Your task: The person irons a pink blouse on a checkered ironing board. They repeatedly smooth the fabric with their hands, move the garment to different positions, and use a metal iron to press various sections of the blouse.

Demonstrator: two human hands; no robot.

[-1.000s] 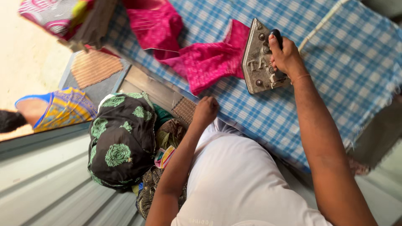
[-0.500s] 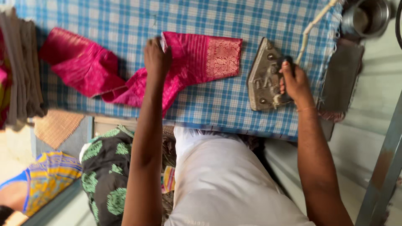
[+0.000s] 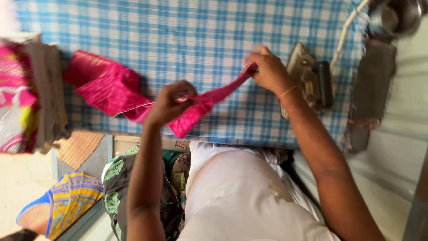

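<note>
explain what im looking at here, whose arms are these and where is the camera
The camera sits on a person's head and looks straight down, so the two bare arms and the white shirt at the bottom belong to the wearer. There is no machine, only hands.

In front is a table under a blue checked cloth. The left hand and right hand each pinch an end of a pink cloth and hold that part stretched above the table; the rest lies bunched to the left. Beside the right hand rests an iron with a cord, and a metal pot stands in the far corner. A stack of folded cloth lies at the left edge. Patterned bundles sit below the table.
</note>
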